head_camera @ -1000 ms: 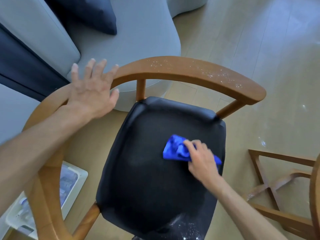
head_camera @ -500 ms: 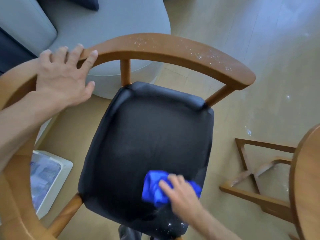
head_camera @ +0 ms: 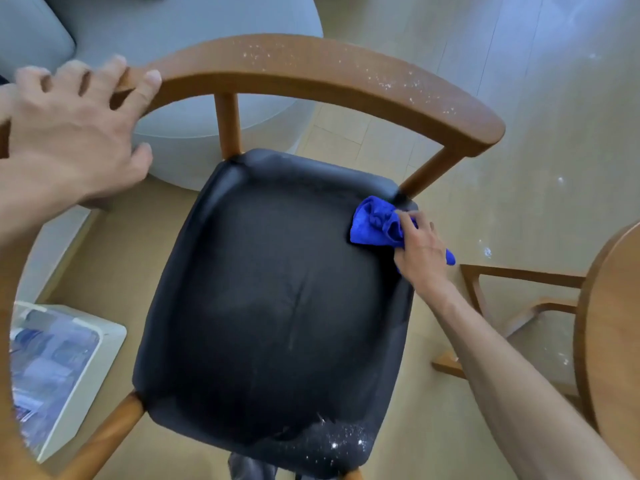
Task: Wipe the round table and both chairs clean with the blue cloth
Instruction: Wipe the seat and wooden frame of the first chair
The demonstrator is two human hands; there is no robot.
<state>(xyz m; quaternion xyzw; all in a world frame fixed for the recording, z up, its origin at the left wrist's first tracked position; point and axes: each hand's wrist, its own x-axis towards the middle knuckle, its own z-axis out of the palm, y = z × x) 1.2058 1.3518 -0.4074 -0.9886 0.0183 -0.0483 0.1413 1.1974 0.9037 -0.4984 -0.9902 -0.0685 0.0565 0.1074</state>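
Note:
A wooden chair with a curved backrest (head_camera: 311, 67) and a black padded seat (head_camera: 270, 306) fills the view. White crumbs speckle the backrest's right half and the seat's front right corner. My right hand (head_camera: 420, 251) is shut on the bunched blue cloth (head_camera: 375, 225), pressing it on the seat's far right corner beside the rear post. My left hand (head_camera: 72, 133) rests on the left end of the backrest, fingers spread over the wood. The round wooden table (head_camera: 613, 323) shows only as an edge at the right.
A grey sofa (head_camera: 207, 26) stands just behind the chair. A white storage box (head_camera: 86, 368) sits on the floor at the left. The table's wooden base (head_camera: 512, 278) lies right of the chair. White specks dot the light wood floor.
My right hand has swept the blue cloth from the seat's near right part up to its far right corner. My left hand stays on the backrest.

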